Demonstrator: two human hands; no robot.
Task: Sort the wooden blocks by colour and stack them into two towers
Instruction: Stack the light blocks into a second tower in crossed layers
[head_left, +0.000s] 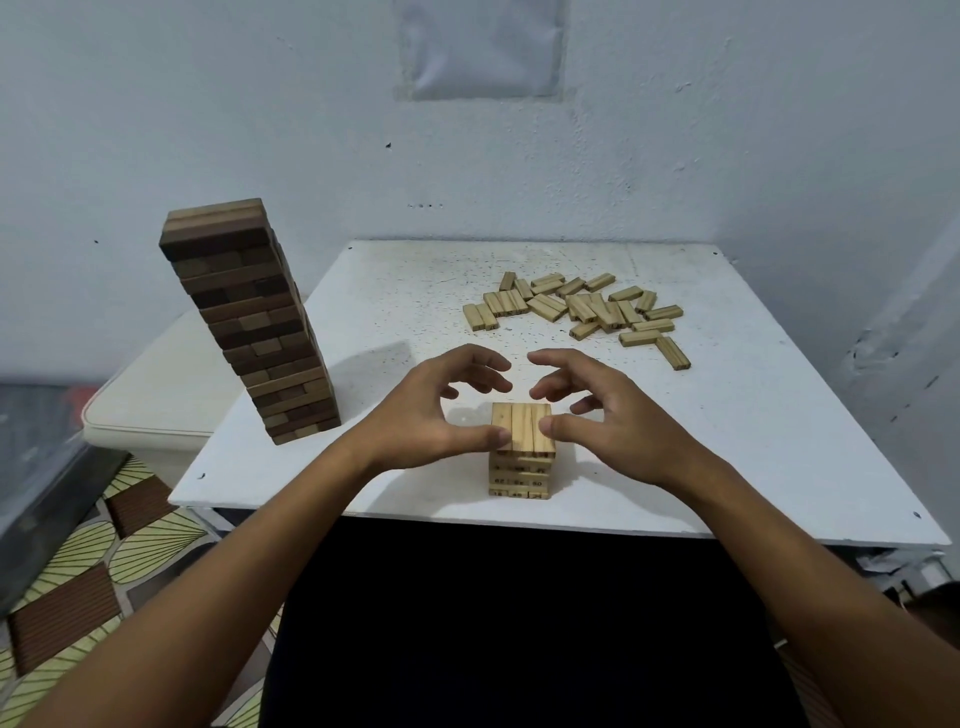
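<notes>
My thumbs touch pale tower (522, 449): light unfinished-looking wood, matt, visible grain on top, dark printed numbers on block ends. Loose pale blocks (576, 309): same light matt wood. Dark tower (249, 322): brown stained wood, mixed shades, dull sheen. Tabletop (395, 312): white painted board, matt, speckled with dark marks and scuffs. Wall (208, 104): white paint, rough, chipped. Floor mat (88, 571): patterned, ribbed brown patches.

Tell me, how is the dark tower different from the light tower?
The dark tower is tall and leans; the light tower is short and straight. Nobody touches the dark tower, while the left hand and right hand touch the light tower's top. Both stand on the white table.
</notes>
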